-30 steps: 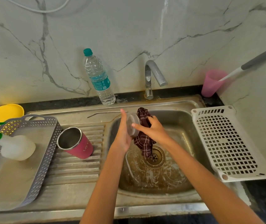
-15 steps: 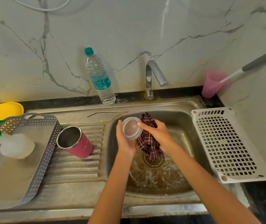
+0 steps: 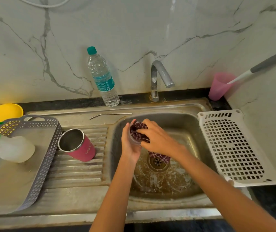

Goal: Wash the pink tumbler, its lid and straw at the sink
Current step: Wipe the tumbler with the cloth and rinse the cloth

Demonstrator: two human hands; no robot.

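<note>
Straw (image 3: 110,115) flat, lengthwise along sink's (image 3: 192,196) back rim

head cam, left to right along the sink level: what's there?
Yellow bowl → grey tray → pink tumbler → left hand → right hand → white rack.

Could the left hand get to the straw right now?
Probably not yet: the left hand is holding the lid while the right hand wipes it. The straw itself lies uncovered on the sink's back ledge, close by.
</note>
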